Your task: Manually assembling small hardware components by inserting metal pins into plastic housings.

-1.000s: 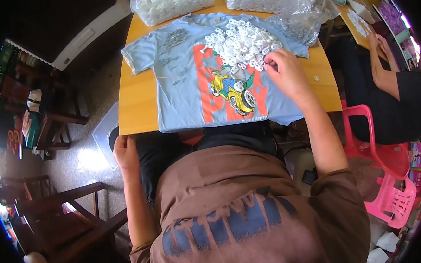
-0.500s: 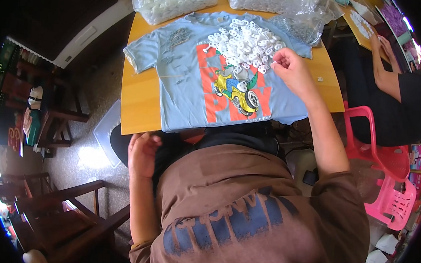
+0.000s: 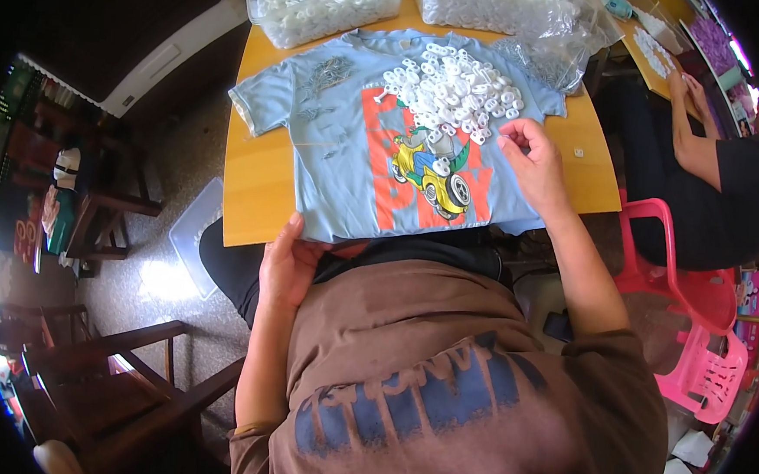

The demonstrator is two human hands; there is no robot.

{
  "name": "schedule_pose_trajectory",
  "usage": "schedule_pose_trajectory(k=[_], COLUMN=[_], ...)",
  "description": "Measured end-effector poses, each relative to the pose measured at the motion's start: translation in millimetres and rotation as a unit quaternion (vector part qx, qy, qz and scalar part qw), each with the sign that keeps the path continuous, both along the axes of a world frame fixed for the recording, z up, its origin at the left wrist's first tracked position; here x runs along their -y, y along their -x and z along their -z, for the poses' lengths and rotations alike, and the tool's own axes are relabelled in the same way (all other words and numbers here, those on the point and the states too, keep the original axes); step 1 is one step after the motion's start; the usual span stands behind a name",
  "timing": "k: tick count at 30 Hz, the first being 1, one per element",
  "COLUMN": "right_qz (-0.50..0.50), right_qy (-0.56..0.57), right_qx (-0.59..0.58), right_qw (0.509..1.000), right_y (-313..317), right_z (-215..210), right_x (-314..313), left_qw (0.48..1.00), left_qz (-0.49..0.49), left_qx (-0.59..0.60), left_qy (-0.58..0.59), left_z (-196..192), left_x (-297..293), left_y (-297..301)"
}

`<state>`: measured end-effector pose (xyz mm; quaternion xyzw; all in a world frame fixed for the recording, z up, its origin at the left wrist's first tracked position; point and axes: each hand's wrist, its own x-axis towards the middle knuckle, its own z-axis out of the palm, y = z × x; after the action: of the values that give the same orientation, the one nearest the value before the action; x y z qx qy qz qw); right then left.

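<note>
A blue T-shirt [image 3: 330,190] with an orange panel and a yellow motorcycle print lies spread over the wooden table [image 3: 251,203]. On it sits a heap of small white plastic pieces with holes [image 3: 458,90]. My right hand [image 3: 536,164] is at the heap's right near side, thumb and index finger close together; whatever is between them is too small to make out. At the near left table edge, my left hand [image 3: 289,266] has its thumb raised beside the shirt's hem, its other fingers stretched and partly hidden. Thin metal pins or nails [image 3: 324,77] lie on the shirt's left part.
Behind the shirt stand a clear tub of white pieces [image 3: 328,17] and a bulging clear bag [image 3: 498,10]. A bag of grey metal bits [image 3: 542,64] lies at the far right. Another person's arm [image 3: 698,148] is at a neighbouring table, beside a pink chair [image 3: 666,246].
My left hand has moved right to the shirt's near hem, its thumb now up. My right hand has shifted slightly right and nearer me. The whole view has shifted slightly.
</note>
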<state>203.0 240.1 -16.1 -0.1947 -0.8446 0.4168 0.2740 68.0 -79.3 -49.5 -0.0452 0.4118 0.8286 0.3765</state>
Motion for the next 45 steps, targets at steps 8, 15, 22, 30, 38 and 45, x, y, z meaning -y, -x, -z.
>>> schedule_pose_trajectory(k=[8, 15, 22, 30, 38, 45], right_qz=[0.013, 0.020, 0.025, -0.038, -0.196, -0.221], right_qy=[0.009, 0.015, 0.038, 0.345, 0.481, 0.457], right_qx=[0.018, -0.001, -0.003, -0.091, -0.089, -0.014], right_qw=[1.000, 1.000, 0.999, 0.933, 0.850, 0.862], right_y=[0, 5, 1, 4, 22, 40], right_z=[-5, -3, -4, -58, -110, -109], right_x=[4, 1, 3, 30, 86, 111], left_qw=[1.000, 0.999, 0.998, 0.962, 0.862, 0.863], left_qz=[0.003, 0.002, -0.006, 0.014, -0.034, 0.048], left_qx=[0.003, 0.027, 0.027, -0.042, -0.350, -0.471], left_qy=[0.011, 0.037, 0.050, 0.271, 0.366, 0.176], left_z=[-8, -6, -17, -33, -103, -133], left_x=[1, 3, -2, 25, 25, -37], left_y=[2, 5, 3, -2, -24, -22])
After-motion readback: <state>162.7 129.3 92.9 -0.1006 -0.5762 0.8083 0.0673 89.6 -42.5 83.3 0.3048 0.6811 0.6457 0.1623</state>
